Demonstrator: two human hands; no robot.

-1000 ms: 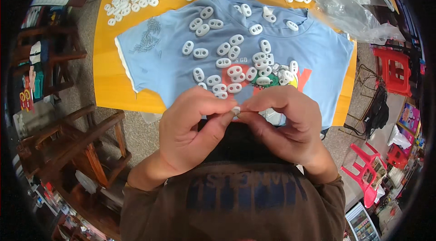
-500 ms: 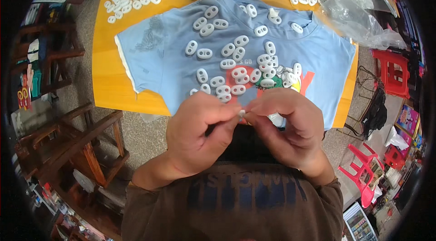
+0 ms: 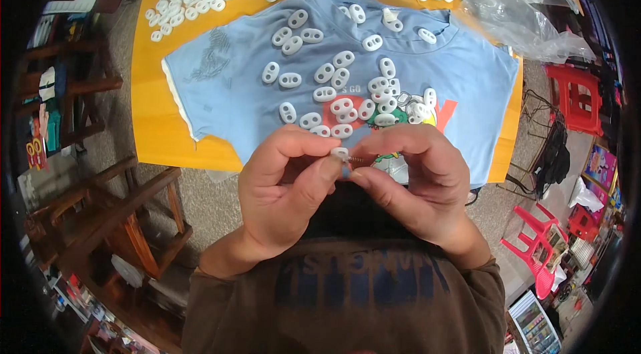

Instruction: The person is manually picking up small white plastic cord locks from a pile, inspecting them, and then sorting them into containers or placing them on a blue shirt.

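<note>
My left hand [image 3: 284, 184] pinches a white oval plastic cord lock piece [image 3: 340, 153] between thumb and forefinger, just past the near edge of the shirt. Against it, my right hand [image 3: 424, 180] has thumb and forefinger closed round a thin, small coil spring [image 3: 356, 159]. A small bluish spot shows below the piece, between the thumbs; what it is I cannot make out. Several more white two-hole cord lock pieces [image 3: 290, 80] lie scattered over a light blue T-shirt [image 3: 254, 100] spread beyond my hands. Some of them overlap over the shirt's print.
The shirt lies on a yellow tabletop [image 3: 157, 120]. Piles of white cord lock pieces [image 3: 197, 2] line its far edge, beside a clear plastic bag [image 3: 514, 24]. Wooden frames [image 3: 127, 214] stand on the left, red plastic stools [image 3: 577, 104] on the right.
My hands have turned and their fingertips have parted somewhat, so the white piece and the spring now show. The shirt and table sit slightly further left in view.
</note>
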